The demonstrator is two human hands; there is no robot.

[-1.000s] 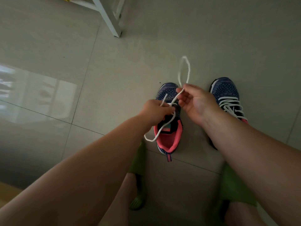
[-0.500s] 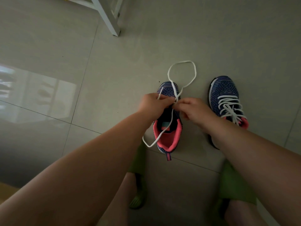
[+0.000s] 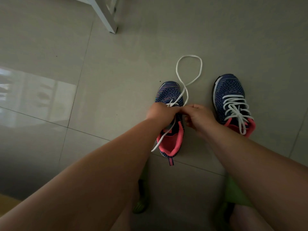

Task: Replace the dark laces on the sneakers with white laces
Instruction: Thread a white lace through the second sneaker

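Coral-pink lining is showing in the dark blue knit sneaker (image 3: 168,144) lying under both hands. The left hand (image 3: 160,112) is curling over its eyelets, and the right hand (image 3: 199,116), just beside it, is pinching the flat white lace (image 3: 199,73), which is looping beyond the fingers. To the right hand's right, a matching white-laced sneaker (image 3: 230,90) is sitting.

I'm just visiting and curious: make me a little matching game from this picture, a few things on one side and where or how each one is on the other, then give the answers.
Things:
1. left sneaker
2. right sneaker
3. loose white lace
4. white furniture leg

States:
A. fully laced in white
B. loops out on the floor past the toe
C. stands at the top of the view
D. being laced, under both hands

Pairs: 1-D, 2-A, 3-B, 4-C
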